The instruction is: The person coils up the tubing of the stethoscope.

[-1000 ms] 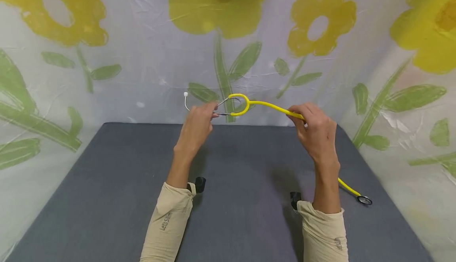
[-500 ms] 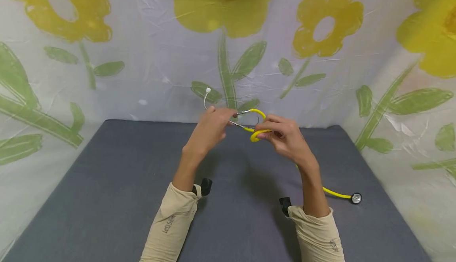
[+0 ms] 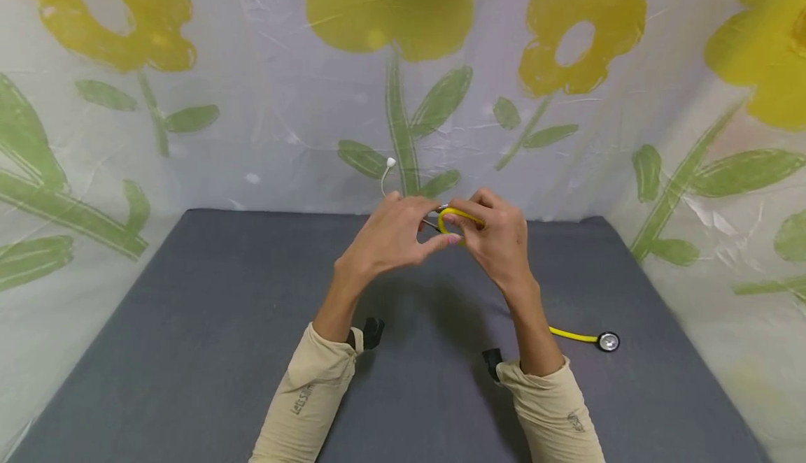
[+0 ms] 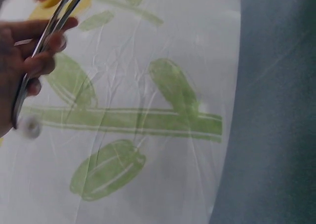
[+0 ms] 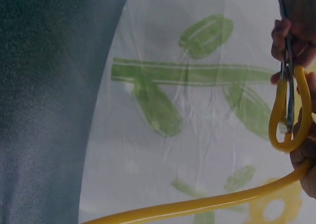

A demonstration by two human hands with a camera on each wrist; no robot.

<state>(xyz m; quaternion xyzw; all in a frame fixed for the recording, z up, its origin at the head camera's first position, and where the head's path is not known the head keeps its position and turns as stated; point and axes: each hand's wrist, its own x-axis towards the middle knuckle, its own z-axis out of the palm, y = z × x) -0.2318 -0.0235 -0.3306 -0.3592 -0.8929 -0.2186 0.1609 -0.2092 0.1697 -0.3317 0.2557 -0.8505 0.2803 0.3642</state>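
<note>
Now the stethoscope is up in my two hands, its yellow loop [image 5: 273, 128] right between them. My left hand [image 3: 398, 232] holds the shiny metal tubes [image 5: 290, 100], with the fingers curled round them. My right hand [image 3: 500, 239] pinches the soft yellow tube near the loop. The metal part points from my left hand over to my right hand, so the loop sits just beside my right fingers. My left thumb reaches that way too, but I can't tell if it touches the tube. One white ear tip [image 3: 391, 162] pokes up past my left hand. The rest of the tube hangs behind my right arm, and the round end [image 3: 609, 341] is on the gray table [image 3: 252, 295], to the right of that arm. A second ago my hands were far apart with the tube stretched between them; now they're nearly together, and the round end is closer to my right arm. Past both hands is the flower wall [image 3: 283, 120].
</note>
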